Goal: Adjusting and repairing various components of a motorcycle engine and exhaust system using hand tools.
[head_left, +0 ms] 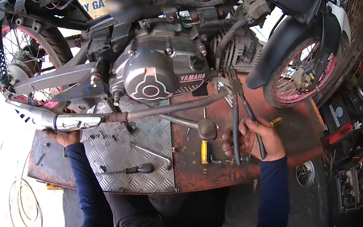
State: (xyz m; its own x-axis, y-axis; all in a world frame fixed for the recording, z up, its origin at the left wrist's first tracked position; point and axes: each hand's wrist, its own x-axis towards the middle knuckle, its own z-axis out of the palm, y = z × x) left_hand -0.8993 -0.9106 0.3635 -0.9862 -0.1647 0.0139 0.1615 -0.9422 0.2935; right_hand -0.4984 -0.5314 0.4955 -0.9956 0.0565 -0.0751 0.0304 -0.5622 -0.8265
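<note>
On the left, the left hand (62,136) reaches under the shiny exhaust pipe (56,119), fingers curled on it, likely to hold it up. A screwdriver (132,169) lies near on the bumpy metal plate (140,181). The grey engine cover (154,72) carries a red label. On the right, the right hand (254,141) grips black pliers (239,119) pointing at the engine.

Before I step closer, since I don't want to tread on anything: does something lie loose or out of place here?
Yes. Small bolts, a socket wrench and a black-handled screwdriver lie scattered on the chequered metal plate under the engine, in no tray.
</note>
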